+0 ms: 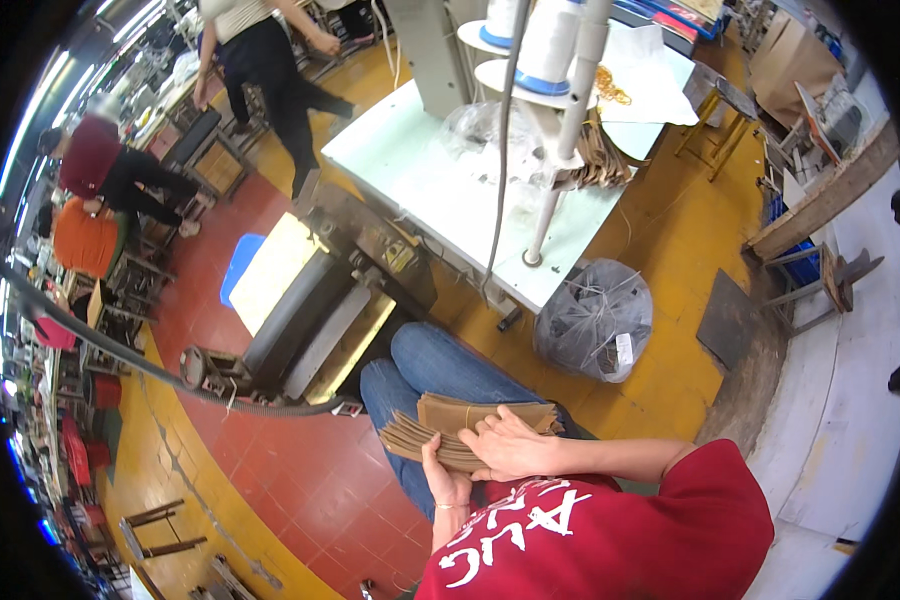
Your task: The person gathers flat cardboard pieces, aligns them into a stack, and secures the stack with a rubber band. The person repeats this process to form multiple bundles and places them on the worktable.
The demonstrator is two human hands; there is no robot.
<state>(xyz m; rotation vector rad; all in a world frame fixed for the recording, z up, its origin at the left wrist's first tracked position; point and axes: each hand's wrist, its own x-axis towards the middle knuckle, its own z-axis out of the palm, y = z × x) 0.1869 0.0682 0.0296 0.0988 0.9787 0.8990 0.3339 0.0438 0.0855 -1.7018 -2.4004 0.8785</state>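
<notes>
A bundle of flat brown pieces point(405, 432), perhaps leather or card, rests across my lap, its layers fanned out at the left end. My left hand point(446, 484) grips the near left edge, thumb up against the layers and the other fingers mostly hidden. Over the middle of the bundle lies my right hand point(510, 446), its fingers bent and pressed on the pieces. A thin yellowish band or thread seems to cross the stack near those fingers. My jeans point(440, 360) show beneath.
A black machine point(300, 320) with a yellow sheet stands ahead to the left. In front is a pale table point(400, 150) with thread cones point(550, 50) and more brown pieces point(600, 160). A clear plastic bag point(595, 320) sits on the floor. People point(260, 70) are farther off.
</notes>
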